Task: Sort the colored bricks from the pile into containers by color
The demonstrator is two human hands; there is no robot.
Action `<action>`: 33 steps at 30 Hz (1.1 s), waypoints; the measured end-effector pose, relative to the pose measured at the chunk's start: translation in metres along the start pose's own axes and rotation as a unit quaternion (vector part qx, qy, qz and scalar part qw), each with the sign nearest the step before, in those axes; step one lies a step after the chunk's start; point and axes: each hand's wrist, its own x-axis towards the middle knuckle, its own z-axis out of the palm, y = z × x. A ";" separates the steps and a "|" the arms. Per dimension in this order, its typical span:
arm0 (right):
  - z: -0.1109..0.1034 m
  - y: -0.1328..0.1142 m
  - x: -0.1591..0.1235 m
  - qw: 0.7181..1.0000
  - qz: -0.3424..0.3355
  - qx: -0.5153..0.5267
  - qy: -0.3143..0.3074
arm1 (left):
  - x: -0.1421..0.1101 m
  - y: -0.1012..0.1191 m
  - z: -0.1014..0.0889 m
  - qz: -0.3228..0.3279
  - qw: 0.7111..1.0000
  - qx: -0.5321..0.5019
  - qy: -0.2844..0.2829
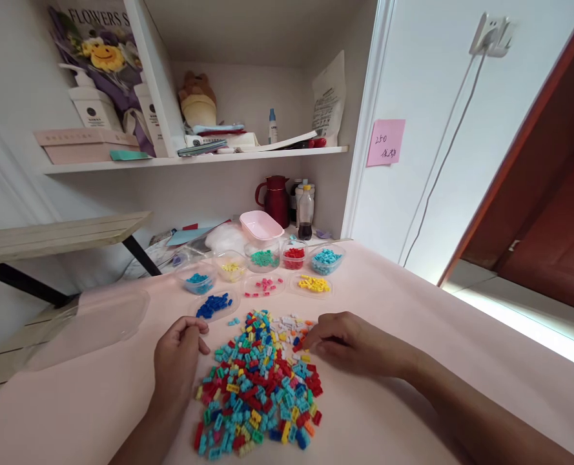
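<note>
Bricks (262, 381) between half-curled left hand (177, 352), right hand (342, 339); holds unclear; pink note (386, 142): "250".

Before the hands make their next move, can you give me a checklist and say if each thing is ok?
1. Right hand at the pile: ok, its fingertips are at the right side.
2. Left hand free: cannot tell; it is beside the pile with curled fingers, so a brick could be hidden.
3. Pile all one colour: not ok, many colours are mixed.
4. Red tub only red: ok, no other colour shows in it.
5. No strays outside the pile: not ok, a few light blue bricks lie loose near the dark blue bricks.
6. Bottle upright: ok, it stands at the back.
</note>
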 end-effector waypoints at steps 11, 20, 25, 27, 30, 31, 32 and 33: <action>0.002 0.000 0.000 0.998 0.000 -0.054 0.021 | 0.001 -0.002 0.000 0.002 1.000 -0.009 -0.002; 0.002 0.002 0.001 0.998 0.004 -0.061 0.026 | 0.001 -0.002 0.001 -0.008 1.000 -0.003 0.003; -0.012 0.002 -0.005 1.000 0.020 -0.011 -0.013 | 0.000 0.001 0.000 -0.008 1.000 0.005 -0.004; -0.017 0.005 -0.011 0.994 0.039 0.027 -0.101 | 0.000 0.001 -0.001 -0.013 1.000 0.009 -0.004; -0.021 0.009 -0.018 0.974 0.088 0.077 -0.193 | 0.001 -0.001 -0.002 -0.016 1.000 0.010 -0.004; -0.021 0.010 -0.019 0.970 0.109 0.092 -0.199 | 0.001 -0.002 -0.002 -0.014 1.000 0.009 -0.004; -0.021 0.010 -0.018 0.967 0.125 0.103 -0.194 | 0.001 -0.003 -0.002 -0.011 1.000 0.008 -0.006; -0.021 0.010 -0.017 0.969 0.132 0.108 -0.180 | 0.001 -0.004 -0.002 -0.009 1.000 0.006 -0.008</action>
